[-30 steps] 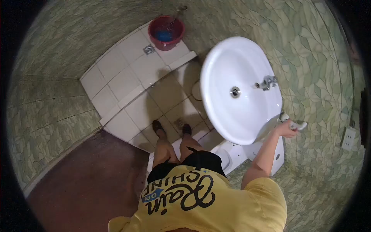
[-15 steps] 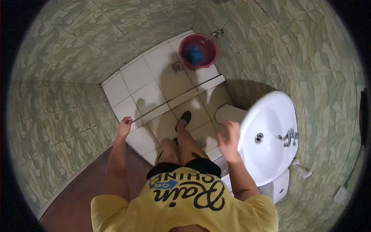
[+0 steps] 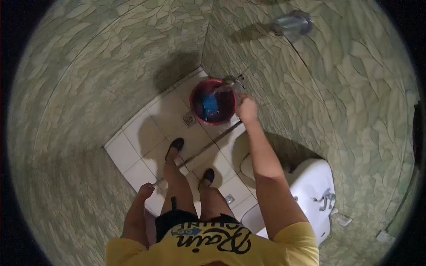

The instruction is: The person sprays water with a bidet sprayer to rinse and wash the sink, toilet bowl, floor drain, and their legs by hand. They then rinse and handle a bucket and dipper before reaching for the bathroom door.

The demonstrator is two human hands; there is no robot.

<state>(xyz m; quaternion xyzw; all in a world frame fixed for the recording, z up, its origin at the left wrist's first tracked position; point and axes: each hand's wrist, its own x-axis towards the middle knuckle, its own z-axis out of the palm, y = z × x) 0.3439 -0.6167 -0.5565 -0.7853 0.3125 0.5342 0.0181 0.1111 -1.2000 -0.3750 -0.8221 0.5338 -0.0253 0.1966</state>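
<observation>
A red bucket stands on the tiled floor in the upper middle of the head view. Water runs into it from a wall faucet, and a blue object of unclear kind lies inside. My right hand is stretched out beside the bucket's right rim, just below the faucet. Its fingers look bent but are blurred, and whether it touches the rim I cannot tell. My left hand hangs low at the left, away from any object, with fingers curled in and nothing visible in them.
A low tiled ledge crosses the floor between my feet. A floor drain lies left of the bucket. The white sink juts out at the lower right, and a wall fixture hangs at the upper right.
I have come nearer the bucket, with one foot now across the ledge. My right hand has moved from beside the sink up to the bucket. My left hand stays low at the left.
</observation>
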